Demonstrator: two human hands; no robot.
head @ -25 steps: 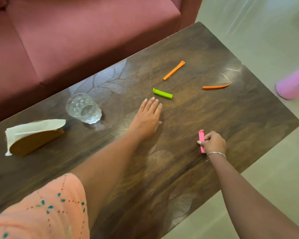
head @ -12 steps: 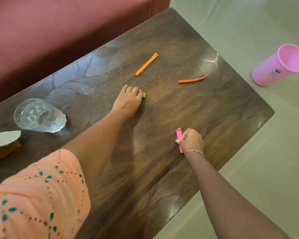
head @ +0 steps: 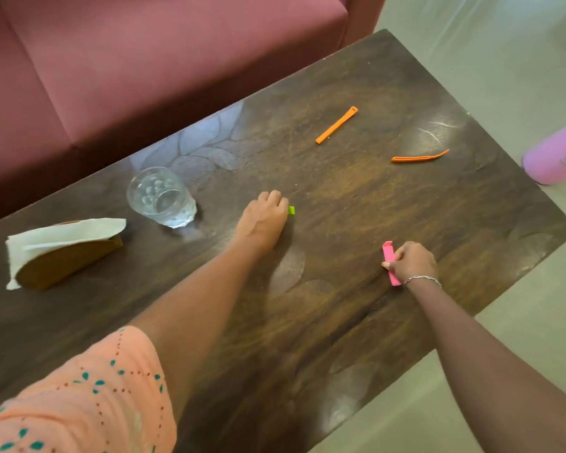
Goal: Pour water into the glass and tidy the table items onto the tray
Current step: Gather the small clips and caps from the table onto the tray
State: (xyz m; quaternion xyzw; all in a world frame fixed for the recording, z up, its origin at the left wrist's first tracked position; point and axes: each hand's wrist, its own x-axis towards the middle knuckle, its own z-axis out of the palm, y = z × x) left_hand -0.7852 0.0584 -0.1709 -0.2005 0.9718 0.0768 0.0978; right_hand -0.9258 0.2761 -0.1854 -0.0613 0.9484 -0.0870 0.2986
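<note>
Grip status: the left hand (head: 262, 220) is curled closed over the green clip (head: 291, 210), only its right tip showing, and the right hand (head: 412, 261) pinches the pink clip (head: 390, 263), long axis running near to far. Both remaining orange clips lie farther out on the desk (head: 340, 322): the straight orange clip (head: 336, 125) far and right of the left hand, the bent orange clip (head: 419, 157) beyond the right hand; no tray is visible, and the glass (head: 160, 197) stands left of the left hand. Pink cup (head: 559, 155) on the floor carries a small round label, too blurred to read.
</note>
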